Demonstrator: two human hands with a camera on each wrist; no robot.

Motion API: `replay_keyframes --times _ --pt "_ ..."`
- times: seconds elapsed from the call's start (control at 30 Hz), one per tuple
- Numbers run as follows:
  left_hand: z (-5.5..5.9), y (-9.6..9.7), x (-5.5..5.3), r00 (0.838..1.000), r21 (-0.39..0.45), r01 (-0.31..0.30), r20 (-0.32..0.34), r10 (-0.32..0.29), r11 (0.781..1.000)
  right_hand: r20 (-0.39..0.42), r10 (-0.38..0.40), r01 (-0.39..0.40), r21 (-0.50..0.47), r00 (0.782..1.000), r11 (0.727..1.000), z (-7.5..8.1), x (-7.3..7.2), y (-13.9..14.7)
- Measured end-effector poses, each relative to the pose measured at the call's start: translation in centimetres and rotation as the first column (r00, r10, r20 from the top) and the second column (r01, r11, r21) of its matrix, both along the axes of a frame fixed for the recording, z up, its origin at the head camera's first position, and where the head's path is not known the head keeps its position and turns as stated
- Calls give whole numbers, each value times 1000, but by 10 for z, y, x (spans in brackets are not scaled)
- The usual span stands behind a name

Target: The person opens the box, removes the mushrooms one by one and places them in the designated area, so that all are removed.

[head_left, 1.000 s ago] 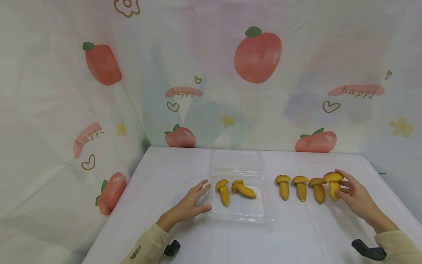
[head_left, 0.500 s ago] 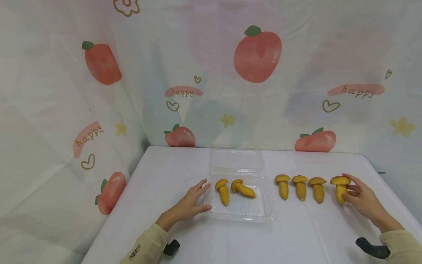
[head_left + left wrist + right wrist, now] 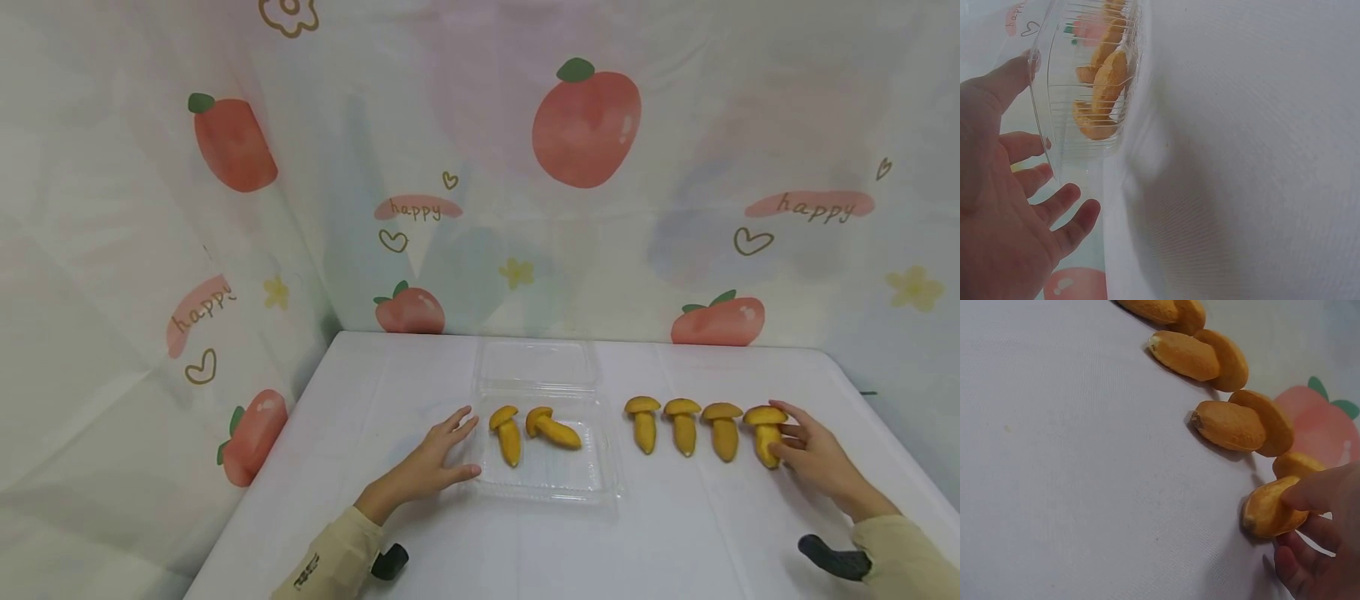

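My right hand [image 3: 817, 457] holds a yellow mushroom [image 3: 766, 423] by its stem, with the thumb [image 3: 1311, 490] on top and the other fingers on the far side. The mushroom lies on or just above the table at the right end of a row; its neighbours [image 3: 724, 437] on the left lie with caps toward the back. A clear plastic box [image 3: 540, 492] with its lid folded back stands mid-table. Inside it lie two mushrooms [image 3: 508, 437], one upright in line and one slanted. My left hand [image 3: 420, 473], fingers spread, is at the box's left rim, thumb and fingertips touching or nearly touching it.
The box's lid [image 3: 537, 365] lies flat behind it. A white cloth covers the table [image 3: 555, 558]. A printed fabric backdrop [image 3: 637, 267] rises along the back and left. Dark curved pieces [image 3: 836, 560] sit by both sleeves.
My right hand moved the held mushroom rightward, away from the row, then brought it slightly back left and lower. The left hand and the box have not moved.
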State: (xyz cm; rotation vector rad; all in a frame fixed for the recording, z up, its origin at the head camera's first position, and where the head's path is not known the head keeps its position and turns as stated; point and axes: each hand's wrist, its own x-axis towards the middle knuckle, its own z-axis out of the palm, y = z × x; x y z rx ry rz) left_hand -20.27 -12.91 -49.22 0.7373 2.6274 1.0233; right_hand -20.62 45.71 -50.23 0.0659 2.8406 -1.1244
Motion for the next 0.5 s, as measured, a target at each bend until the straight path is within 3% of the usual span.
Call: replay_keyframes --times 0.5 --pt "-1 1 1 1000 -3 -13 3 13 1000 50 -13 10 48 999 999 0 -2 2"
